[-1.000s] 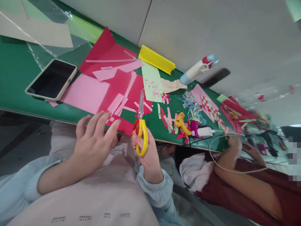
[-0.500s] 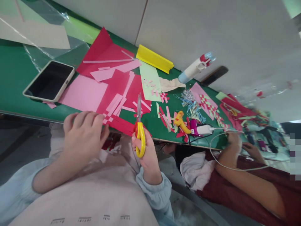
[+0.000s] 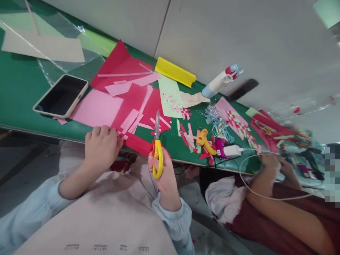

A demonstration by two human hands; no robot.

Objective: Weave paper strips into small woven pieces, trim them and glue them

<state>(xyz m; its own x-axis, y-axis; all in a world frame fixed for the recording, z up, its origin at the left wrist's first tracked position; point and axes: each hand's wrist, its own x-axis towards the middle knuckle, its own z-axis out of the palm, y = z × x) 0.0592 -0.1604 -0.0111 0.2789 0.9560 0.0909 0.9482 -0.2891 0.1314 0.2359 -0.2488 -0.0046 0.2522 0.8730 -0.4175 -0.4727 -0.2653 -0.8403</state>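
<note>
My right hand [image 3: 166, 164] is closed round the yellow-and-red handles of a pair of scissors [image 3: 158, 156]. Their blades point away from me, up over the red paper, and look closed. At the table's front edge my left hand [image 3: 102, 147] is closed, its thumb and fingertips gripping the left end of a red paper strip [image 3: 139, 143]. Pink strips cross that end in a small woven check [image 3: 122, 134]. What lies under the fingers is hidden. Beyond it are loose pink strips [image 3: 130, 119], red sheets [image 3: 156, 101] and a pink sheet [image 3: 98, 106].
To the left lies a phone [image 3: 62, 95]. A yellow folded piece [image 3: 175, 72], a bottle [image 3: 219, 83] and a pale green sheet [image 3: 170, 94] are farther back. On the right are a yellow glue gun [image 3: 204, 141], paper scraps, a white cable and another person's arms [image 3: 265, 177].
My left hand has moved right and closed at the woven end of the red strip. The scissors stay in my right hand, nearly unmoved. The view has shifted slightly.
</note>
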